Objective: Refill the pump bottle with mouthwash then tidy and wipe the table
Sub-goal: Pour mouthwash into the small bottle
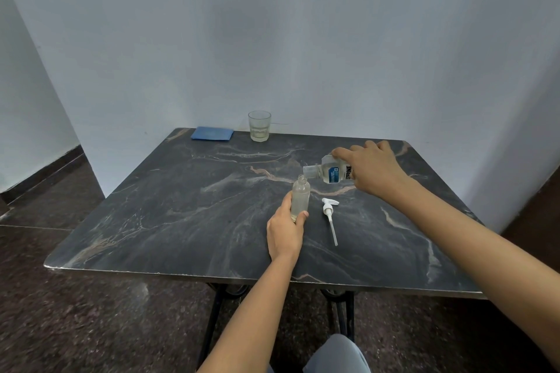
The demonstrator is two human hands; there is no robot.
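Steadying the pump bottle (300, 197) upright on the tabletop (181, 221) in my left hand (285, 233), I tip the mouthwash bottle (328, 172) in my right hand (371, 168); the mouths should align closely. Its pump (329, 215) lies beside it.
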